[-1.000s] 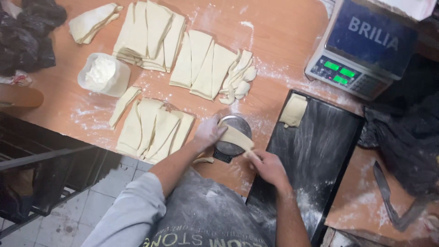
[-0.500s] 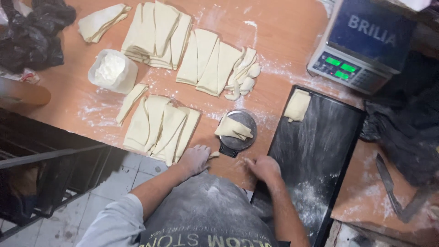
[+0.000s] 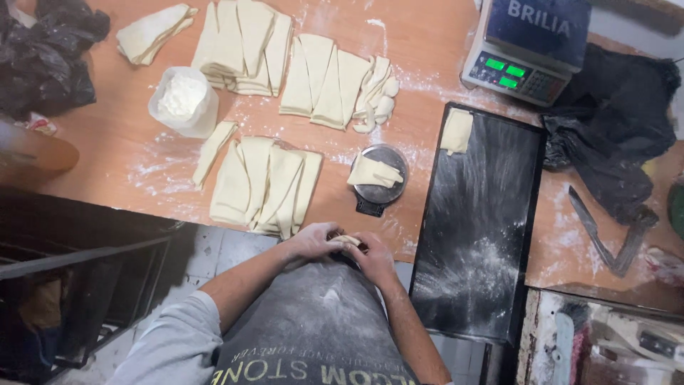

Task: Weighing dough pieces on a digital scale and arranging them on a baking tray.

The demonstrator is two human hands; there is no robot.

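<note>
My left hand (image 3: 311,241) and my right hand (image 3: 371,256) meet close to my belly at the table's near edge, both closed around one small piece of pale dough (image 3: 346,240) with something dark beneath it. Just beyond them a small round scale (image 3: 379,185) carries another folded dough piece (image 3: 375,172). A stack of cut dough triangles (image 3: 265,185) lies left of the scale.
A black floured baking tray (image 3: 477,235) on the right holds one dough piece (image 3: 457,131) at its far corner. More dough stacks (image 3: 285,64), a flour tub (image 3: 182,100), a larger digital scale (image 3: 526,48), black bags (image 3: 613,128) and a knife (image 3: 600,235) surround the wooden table.
My left hand left the small scale and both hands drew back to the table's near edge, closing together on a dough piece. One dough piece stays on the scale.
</note>
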